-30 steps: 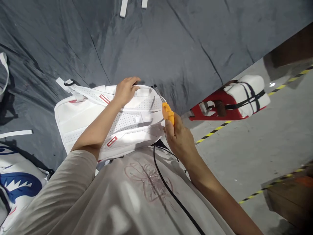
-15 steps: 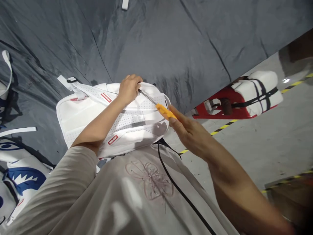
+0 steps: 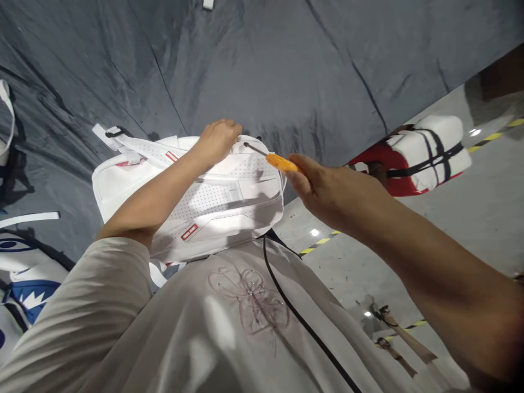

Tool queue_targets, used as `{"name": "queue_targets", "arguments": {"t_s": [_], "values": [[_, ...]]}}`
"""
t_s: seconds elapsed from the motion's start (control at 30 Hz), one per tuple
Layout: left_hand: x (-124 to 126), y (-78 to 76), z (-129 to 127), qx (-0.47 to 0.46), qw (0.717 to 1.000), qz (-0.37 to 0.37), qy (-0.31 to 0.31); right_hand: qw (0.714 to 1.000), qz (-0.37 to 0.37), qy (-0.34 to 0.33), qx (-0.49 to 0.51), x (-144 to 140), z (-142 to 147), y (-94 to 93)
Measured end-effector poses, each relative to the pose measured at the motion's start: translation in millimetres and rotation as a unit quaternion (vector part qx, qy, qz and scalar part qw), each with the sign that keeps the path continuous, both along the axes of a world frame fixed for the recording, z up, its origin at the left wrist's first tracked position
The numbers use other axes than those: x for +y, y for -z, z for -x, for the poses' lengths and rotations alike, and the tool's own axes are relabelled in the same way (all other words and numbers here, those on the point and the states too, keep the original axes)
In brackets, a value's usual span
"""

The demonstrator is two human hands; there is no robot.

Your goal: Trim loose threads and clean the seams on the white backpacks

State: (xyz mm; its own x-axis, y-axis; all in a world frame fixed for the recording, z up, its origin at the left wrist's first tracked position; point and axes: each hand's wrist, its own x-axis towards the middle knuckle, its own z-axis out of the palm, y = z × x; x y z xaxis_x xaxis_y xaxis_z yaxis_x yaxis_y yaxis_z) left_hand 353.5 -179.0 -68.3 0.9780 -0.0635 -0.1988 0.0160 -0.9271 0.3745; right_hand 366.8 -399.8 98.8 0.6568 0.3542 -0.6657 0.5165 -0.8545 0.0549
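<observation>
Found white backpack point(image 3: 216, 196) at nine o'clock of view, with left hand point(image 3: 219, 142) curled over its far edge, hold unconfirmed, and right hand point(image 3: 316, 181) closed round orange-handled tool point(image 3: 279, 162) aimed toward ten o'clock, apparently at tip-placing step, calling next for steadied fabric.

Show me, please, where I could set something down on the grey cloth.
The grey cloth is bare beyond the white backpack, short of the white strap end; crowding lies at near left, around the blue-and-white bag.
</observation>
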Motion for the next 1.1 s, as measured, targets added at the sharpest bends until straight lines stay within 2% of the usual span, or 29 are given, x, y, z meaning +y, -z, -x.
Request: {"name": "queue_targets", "arguments": {"t_s": [0.13,0.37,0.53,0.73,0.8,1.0,1.1], "values": [[2.6,1.7,-2.2,0.016,1.000,0.013,-0.005,0.999,0.039,-0.035,-0.006,12.4,-7.5,-6.9],[2.2,8.2,0.6,0.002,0.999,0.039,-0.019,0.994,0.011,-0.096,-0.049,20.3,-15.3,-4.1],[2.7,13.6,0.7,0.005,0.998,0.056,-0.031,0.991,0.029,-0.123,-0.049,30.0,-14.9,-12.0],[1.9,9.2,2.1,0.006,0.997,0.065,-0.052,0.984,0.046,-0.159,-0.063,36.2,-14.2,-15.7],[1.8,5.0,3.0,0.015,0.996,0.063,-0.056,0.986,0.052,-0.150,-0.053,31.6,-12.7,-14.2],[0.2,-5.2,-0.8,0.060,0.994,0.061,-0.071,0.995,0.071,-0.062,-0.042,7.9,7.7,-6.7],[0.9,-4.9,-4.4,0.070,0.994,0.057,-0.056,0.998,0.046,-0.034,-0.029,-0.5,22.1,-0.2]]}}
